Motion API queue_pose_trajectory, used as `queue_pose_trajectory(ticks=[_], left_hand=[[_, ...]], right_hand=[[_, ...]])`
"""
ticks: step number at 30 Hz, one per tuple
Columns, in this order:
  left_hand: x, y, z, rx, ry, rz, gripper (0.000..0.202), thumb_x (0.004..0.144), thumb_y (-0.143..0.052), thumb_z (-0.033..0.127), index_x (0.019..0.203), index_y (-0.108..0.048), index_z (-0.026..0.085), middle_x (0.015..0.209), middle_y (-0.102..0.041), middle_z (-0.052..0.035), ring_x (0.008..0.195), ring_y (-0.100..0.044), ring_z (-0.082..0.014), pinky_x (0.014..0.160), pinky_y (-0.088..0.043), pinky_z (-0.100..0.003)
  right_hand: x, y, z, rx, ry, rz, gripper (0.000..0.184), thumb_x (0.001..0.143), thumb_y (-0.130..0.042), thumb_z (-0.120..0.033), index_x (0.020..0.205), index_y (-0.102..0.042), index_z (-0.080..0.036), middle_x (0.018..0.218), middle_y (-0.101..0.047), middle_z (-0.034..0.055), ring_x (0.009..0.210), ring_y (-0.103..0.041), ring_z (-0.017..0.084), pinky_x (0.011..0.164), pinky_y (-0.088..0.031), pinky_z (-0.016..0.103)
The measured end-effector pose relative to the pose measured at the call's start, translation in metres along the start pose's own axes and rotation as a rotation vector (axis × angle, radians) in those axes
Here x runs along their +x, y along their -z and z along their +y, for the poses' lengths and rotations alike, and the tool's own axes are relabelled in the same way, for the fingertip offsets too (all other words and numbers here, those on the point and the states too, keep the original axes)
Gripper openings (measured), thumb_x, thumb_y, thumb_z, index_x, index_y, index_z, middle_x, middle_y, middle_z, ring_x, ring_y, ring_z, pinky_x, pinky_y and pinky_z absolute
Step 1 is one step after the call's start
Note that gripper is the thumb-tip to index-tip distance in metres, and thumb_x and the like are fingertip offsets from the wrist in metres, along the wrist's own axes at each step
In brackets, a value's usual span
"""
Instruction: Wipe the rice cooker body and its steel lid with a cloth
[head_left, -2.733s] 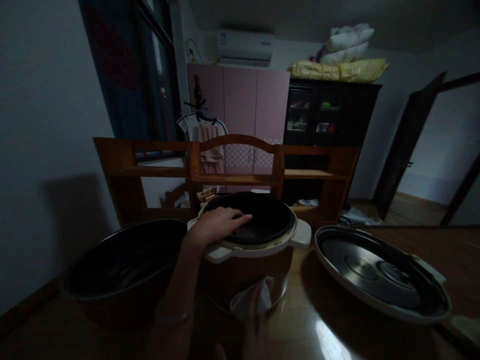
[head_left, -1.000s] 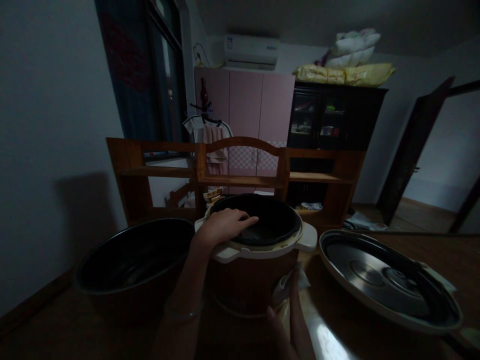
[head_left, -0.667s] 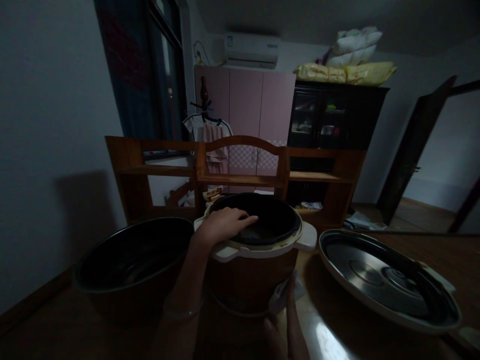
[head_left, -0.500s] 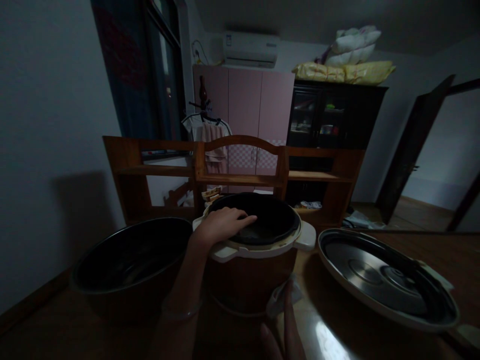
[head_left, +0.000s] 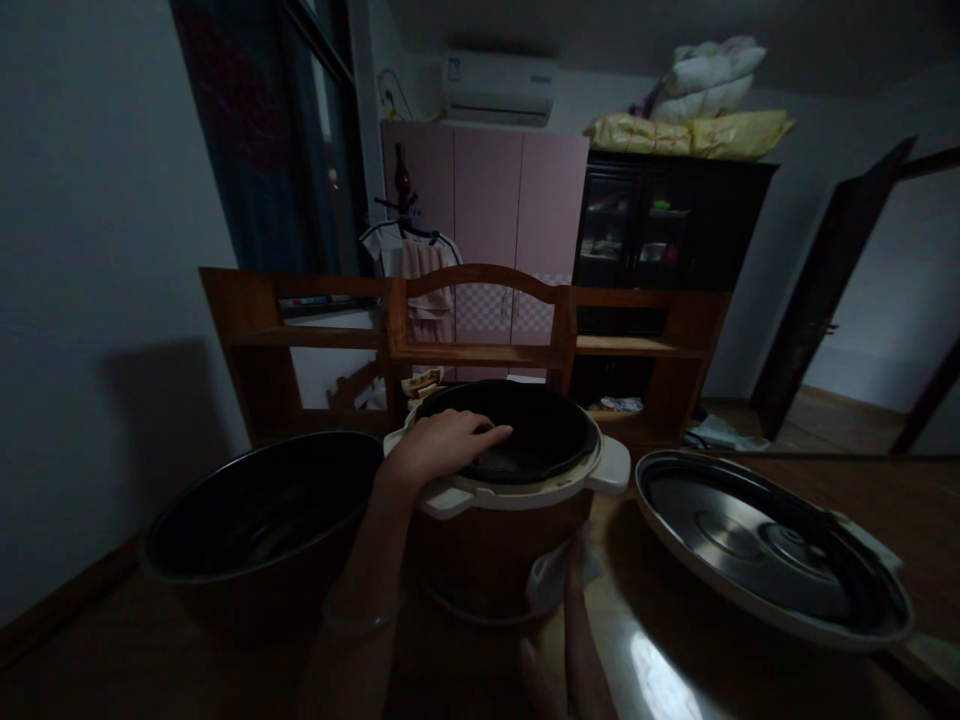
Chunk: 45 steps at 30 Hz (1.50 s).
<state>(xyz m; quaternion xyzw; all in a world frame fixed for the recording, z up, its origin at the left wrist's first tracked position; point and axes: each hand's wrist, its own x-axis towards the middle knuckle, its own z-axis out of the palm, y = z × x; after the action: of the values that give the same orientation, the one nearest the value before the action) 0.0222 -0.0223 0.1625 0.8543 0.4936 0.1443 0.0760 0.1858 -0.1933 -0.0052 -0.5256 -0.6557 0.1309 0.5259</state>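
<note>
A brown electric pressure cooker body [head_left: 495,545] with a white rim and side handles stands in front of me, its dark inside uncovered. My left hand [head_left: 442,445] grips its left rim, fingers bent over into the opening and thumb pointing right. Low at the cooker's right side, my right hand [head_left: 577,620] presses a pale crumpled cloth [head_left: 547,580] against the outer wall. The hand is dim, and part of the cloth lies behind its fingers. To the left sits a large black inner pot [head_left: 262,575], and to the right a round lid [head_left: 750,530] lies with its metal underside up.
All of this rests on a shiny wooden table [head_left: 622,590]. A wooden shelf rack [head_left: 480,353] rises behind the cooker, with small items beside it. Farther back are pink cabinets [head_left: 487,200], a dark cupboard [head_left: 675,220] and an open door [head_left: 832,290].
My right hand and the cloth have moved slightly up along the cooker's side. My left hand keeps its place on the rim. The view has shifted slightly.
</note>
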Motion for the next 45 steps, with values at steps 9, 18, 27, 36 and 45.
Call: queue_pose_trajectory(ticks=[9,18,27,36,45], left_hand=[[0.001,-0.001,-0.002,-0.013,-0.025,-0.004,0.060,0.094,-0.033,0.066,0.117,-0.073,0.028,0.115,-0.073,-0.0044,0.107,-0.065,-0.0248,0.083,-0.045,-0.028],[0.001,-0.002,-0.002,0.009,-0.024,-0.005,0.058,0.094,-0.033,0.065,0.118,-0.072,0.030,0.119,-0.072,-0.0028,0.109,-0.065,-0.0245,0.084,-0.045,-0.029],[0.003,-0.003,-0.005,-0.016,-0.004,-0.006,0.061,0.092,-0.034,0.068,0.121,-0.071,0.029,0.119,-0.072,-0.0045,0.108,-0.065,-0.0251,0.085,-0.046,-0.028],[0.003,-0.002,-0.003,0.000,-0.008,-0.007,0.061,0.093,-0.034,0.066,0.122,-0.070,0.028,0.126,-0.069,-0.0048,0.114,-0.062,-0.0265,0.087,-0.045,-0.030],[0.001,-0.001,-0.002,-0.006,-0.009,-0.003,0.062,0.092,-0.033,0.069,0.119,-0.072,0.029,0.120,-0.071,-0.0047,0.110,-0.064,-0.0263,0.082,-0.045,-0.029]], right_hand=[[0.018,0.001,-0.002,-0.108,0.082,-0.036,0.068,0.098,-0.055,-0.042,0.155,-0.025,-0.022,0.162,-0.023,0.0145,0.145,-0.030,0.036,0.113,-0.035,0.061],[0.022,0.002,0.013,-0.275,0.137,-0.056,0.083,0.099,-0.046,-0.035,0.159,0.009,-0.016,0.167,0.002,0.0105,0.153,-0.001,0.033,0.118,-0.027,0.059],[0.008,0.001,0.045,-0.229,0.148,-0.090,0.087,0.097,-0.049,-0.037,0.159,0.008,-0.017,0.167,0.003,0.0126,0.152,-0.004,0.035,0.118,-0.026,0.059],[-0.012,-0.005,0.077,-0.046,0.097,-0.195,0.089,0.096,-0.049,-0.034,0.158,0.012,-0.019,0.167,0.001,0.0125,0.153,-0.007,0.030,0.120,-0.025,0.050],[0.017,0.004,0.035,-0.326,0.250,-0.147,0.092,0.095,-0.052,-0.035,0.158,0.012,-0.014,0.166,0.003,0.0147,0.152,-0.001,0.037,0.116,-0.027,0.062]])
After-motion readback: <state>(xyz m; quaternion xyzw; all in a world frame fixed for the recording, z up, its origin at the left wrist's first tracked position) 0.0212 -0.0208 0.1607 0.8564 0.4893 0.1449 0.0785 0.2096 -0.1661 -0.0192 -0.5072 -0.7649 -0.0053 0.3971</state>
